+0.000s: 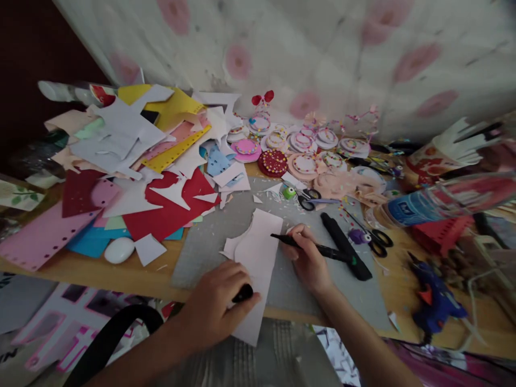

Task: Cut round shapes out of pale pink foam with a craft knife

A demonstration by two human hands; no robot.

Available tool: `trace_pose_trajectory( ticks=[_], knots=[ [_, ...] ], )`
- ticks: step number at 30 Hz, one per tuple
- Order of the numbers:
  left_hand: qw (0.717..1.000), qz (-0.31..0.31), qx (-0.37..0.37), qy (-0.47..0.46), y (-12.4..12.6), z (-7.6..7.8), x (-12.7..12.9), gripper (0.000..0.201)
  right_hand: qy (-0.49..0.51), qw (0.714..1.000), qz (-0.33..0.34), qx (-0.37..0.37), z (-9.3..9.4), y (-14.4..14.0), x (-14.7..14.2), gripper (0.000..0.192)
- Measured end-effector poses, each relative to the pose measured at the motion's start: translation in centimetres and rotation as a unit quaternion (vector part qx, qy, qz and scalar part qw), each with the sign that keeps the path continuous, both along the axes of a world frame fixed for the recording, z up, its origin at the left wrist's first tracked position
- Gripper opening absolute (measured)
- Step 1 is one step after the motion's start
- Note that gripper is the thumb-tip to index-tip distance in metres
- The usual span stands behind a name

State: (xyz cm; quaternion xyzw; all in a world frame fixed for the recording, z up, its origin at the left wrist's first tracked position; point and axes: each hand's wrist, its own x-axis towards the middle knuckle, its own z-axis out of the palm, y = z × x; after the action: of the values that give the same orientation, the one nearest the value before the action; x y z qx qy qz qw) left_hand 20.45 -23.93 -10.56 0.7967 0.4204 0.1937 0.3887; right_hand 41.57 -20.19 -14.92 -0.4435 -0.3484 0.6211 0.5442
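Note:
My right hand point(308, 258) grips a black marker pen point(330, 251), its tip at the right edge of a strip of white paper point(258, 247). My left hand point(221, 298) rests on the lower part of this paper. Between its thumb and fingers sits a black pen cap point(243, 293), only its rounded end showing. One side of the paper has a curved cut, with another cut white piece point(231, 246) against it. Under the paper lies a grey cutting mat point(201, 269). A thick black stick-shaped case point(346, 248) lies right of my right hand.
Coloured foam and paper scraps point(169, 204) pile up at the left, near a white egg-shaped piece point(120, 250). Small beaded hats point(273, 162) stand along the back. Scissors point(377, 242), a blue glue gun point(437, 301) and a tilted clear jar point(419, 207) are at the right.

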Motion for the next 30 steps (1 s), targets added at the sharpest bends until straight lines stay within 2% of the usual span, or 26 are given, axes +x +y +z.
trace_pose_trajectory(
  ticks=[2,7,12,18,24,30],
  knots=[
    [0.999,-0.017,0.046,0.011,-0.6,-1.0,1.2,0.015,-0.013,0.999,-0.030,0.009,-0.5,0.6,1.2,0.021],
    [0.985,-0.044,0.140,0.090,-1.3,-3.2,3.1,0.037,-0.044,0.995,-0.088,0.029,-0.1,2.2,3.5,0.015],
    [0.982,-0.055,0.144,0.110,-1.4,-3.0,3.1,0.034,-0.038,0.996,-0.071,0.039,0.8,3.8,2.6,0.013],
    [0.979,-0.083,0.147,0.112,-0.7,-2.7,2.5,0.034,0.035,0.999,-0.036,0.020,0.1,4.5,0.8,0.014],
    [0.979,-0.076,0.161,0.097,-0.1,-3.0,2.1,0.032,0.098,0.994,-0.048,-0.023,0.1,4.8,1.3,0.016],
    [0.970,-0.090,0.196,0.110,-0.1,-4.3,1.3,0.037,0.124,0.987,-0.083,-0.065,0.2,5.1,1.8,0.018]
  ],
)
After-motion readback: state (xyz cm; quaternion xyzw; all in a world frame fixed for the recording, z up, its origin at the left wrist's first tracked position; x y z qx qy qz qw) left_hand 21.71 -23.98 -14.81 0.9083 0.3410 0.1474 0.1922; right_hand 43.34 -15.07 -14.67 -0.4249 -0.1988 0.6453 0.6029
